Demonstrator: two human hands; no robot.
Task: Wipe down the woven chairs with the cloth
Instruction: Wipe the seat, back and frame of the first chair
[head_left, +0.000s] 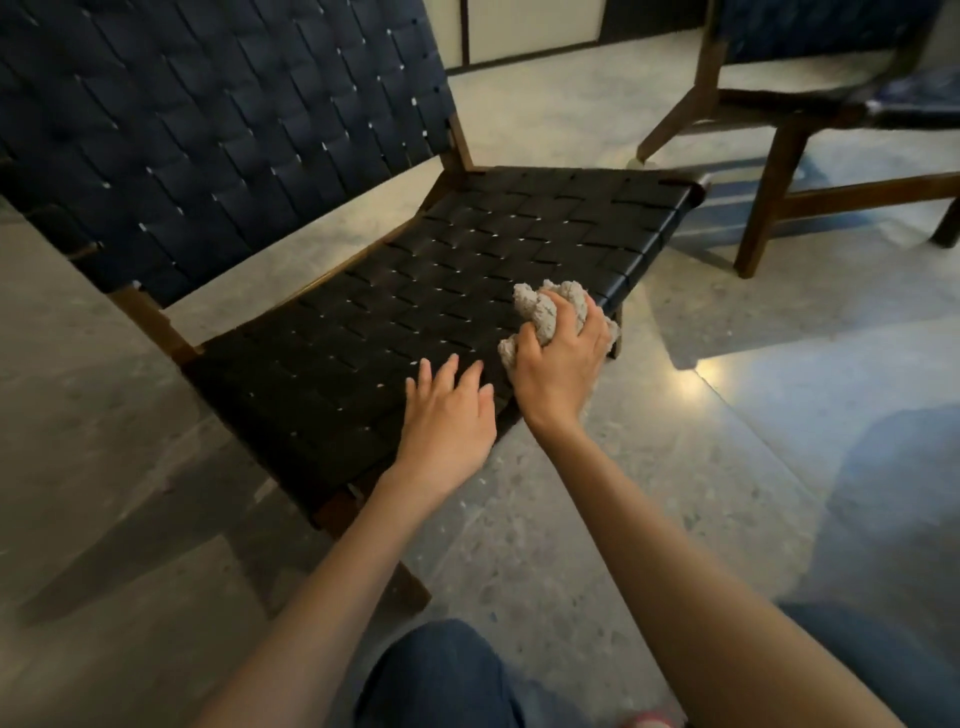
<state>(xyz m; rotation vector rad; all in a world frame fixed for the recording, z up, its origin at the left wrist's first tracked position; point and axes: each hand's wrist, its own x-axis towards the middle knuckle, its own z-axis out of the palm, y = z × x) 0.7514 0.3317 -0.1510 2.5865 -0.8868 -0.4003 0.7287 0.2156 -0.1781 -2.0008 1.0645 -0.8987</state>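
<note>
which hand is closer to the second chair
Right. The right hand grips the cloth at the seat edge facing the second chair; the left hand rests flat on the seat, farther from it.

On your near chair (467, 244) the backrest (208, 130) runs off the top and left edges; your right hand (561, 369) covers much of the cloth (537, 312), so its full shape can't be read; your left hand (447, 421) and forearm hide part of the seat's front edge and frame; second chair (779, 109) at upper right is blurred, cut by top and right edges; your knee (441, 675) is cut by the bottom edge; pink thing (652, 721) there is too cropped to identify
</note>
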